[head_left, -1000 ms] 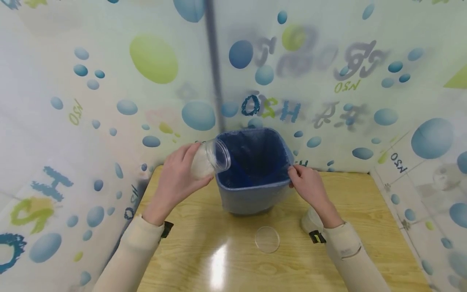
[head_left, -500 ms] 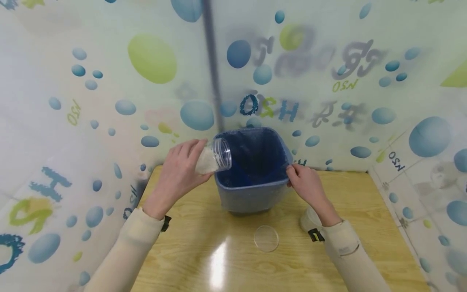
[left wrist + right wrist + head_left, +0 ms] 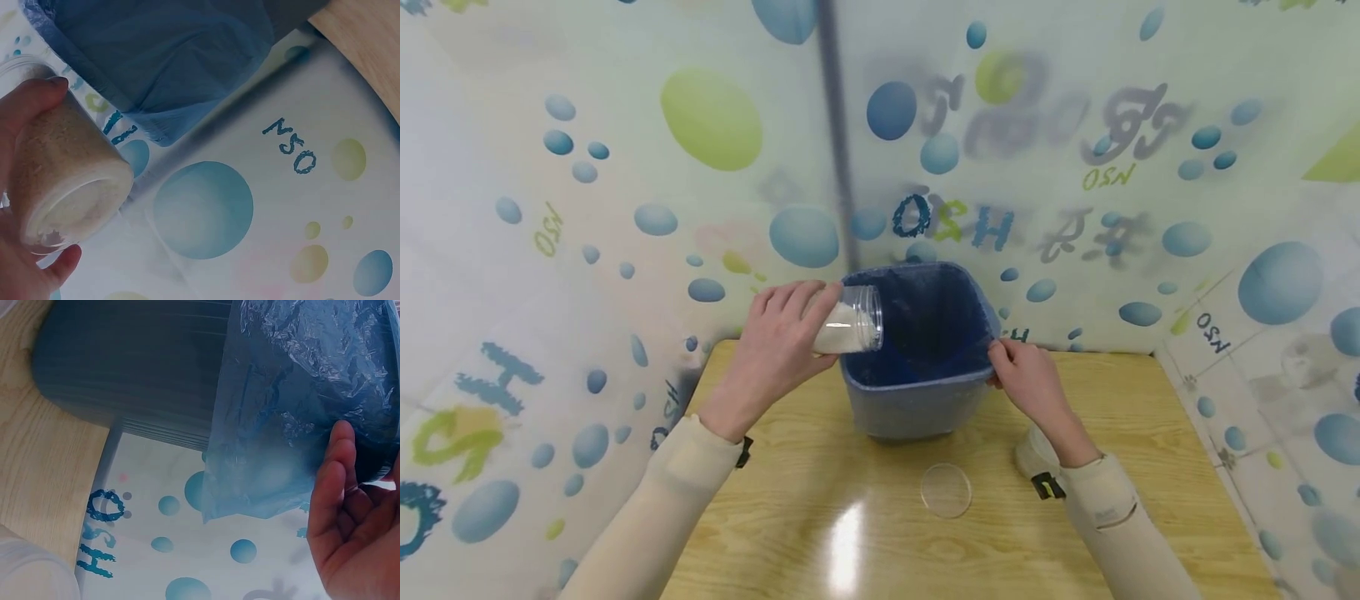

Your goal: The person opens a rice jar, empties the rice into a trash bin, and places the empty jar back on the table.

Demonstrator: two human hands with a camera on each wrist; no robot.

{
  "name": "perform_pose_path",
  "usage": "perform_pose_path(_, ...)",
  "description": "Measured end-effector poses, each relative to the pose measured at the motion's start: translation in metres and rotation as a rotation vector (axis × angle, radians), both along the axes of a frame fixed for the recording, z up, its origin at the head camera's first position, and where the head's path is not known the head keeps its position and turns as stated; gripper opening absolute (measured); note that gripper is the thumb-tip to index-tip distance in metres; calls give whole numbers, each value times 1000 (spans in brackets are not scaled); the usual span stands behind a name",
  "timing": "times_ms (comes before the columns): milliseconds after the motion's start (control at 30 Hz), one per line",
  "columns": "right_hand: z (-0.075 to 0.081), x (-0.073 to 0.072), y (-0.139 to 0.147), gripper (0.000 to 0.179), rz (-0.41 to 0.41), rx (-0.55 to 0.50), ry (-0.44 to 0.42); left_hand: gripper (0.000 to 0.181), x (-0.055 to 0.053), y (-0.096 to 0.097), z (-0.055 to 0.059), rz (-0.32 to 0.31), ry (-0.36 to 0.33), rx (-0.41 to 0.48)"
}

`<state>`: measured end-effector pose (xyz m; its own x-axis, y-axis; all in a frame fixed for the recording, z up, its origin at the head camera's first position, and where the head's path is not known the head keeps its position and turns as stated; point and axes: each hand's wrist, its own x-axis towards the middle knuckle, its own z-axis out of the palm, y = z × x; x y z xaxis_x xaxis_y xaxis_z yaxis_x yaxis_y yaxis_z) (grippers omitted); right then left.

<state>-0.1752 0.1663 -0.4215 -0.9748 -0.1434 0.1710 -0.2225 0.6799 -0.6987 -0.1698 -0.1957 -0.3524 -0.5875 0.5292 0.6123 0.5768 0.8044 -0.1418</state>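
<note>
My left hand (image 3: pixel 782 346) grips a clear jar (image 3: pixel 847 327) holding pale, grainy contents. Tipped nearly onto its side, the jar has its open mouth over the left rim of a blue trash bin (image 3: pixel 910 410). In the left wrist view, the jar's base (image 3: pixel 81 197) faces the camera, with finger and thumb around its side. A thin blue trash bag (image 3: pixel 275 431) lines the bin and folds over its rim. On the bin's right edge, my right hand (image 3: pixel 1033 379) pinches the bag at the rim. The bin's bottom inside is too dark to make out.
A clear round lid (image 3: pixel 946 490) lies flat on the wooden table (image 3: pixel 775 533) in front of the bin. Partly behind my right wrist stands another pale-filled clear container (image 3: pixel 1034 454). A patterned curtain (image 3: pixel 715 217) hangs close around the table's back and sides.
My left hand has shifted slightly right and tilted the jar further, bringing it closer to level, its mouth further over the bin. The right hand keeps its hold at the rim.
</note>
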Motion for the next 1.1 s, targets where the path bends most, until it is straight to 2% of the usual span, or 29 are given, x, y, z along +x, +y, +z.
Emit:
perform_pose_path(300,-2,3,4,47,-17,-11,-1,95,-2,4,-4,-15,11,-23)
perform_pose_path(600,1,0,2,46,-12,1,-14,93,-3,4,-3,-31,53,-27)
perform_pose_path(867,2,1,2,48,-15,-7,-13,94,-4,3,-3,-44,50,-57)
perform_pose_path(1100,3,0,0,47,-2,0,-18,95,-4,2,-4,-27,33,-71)
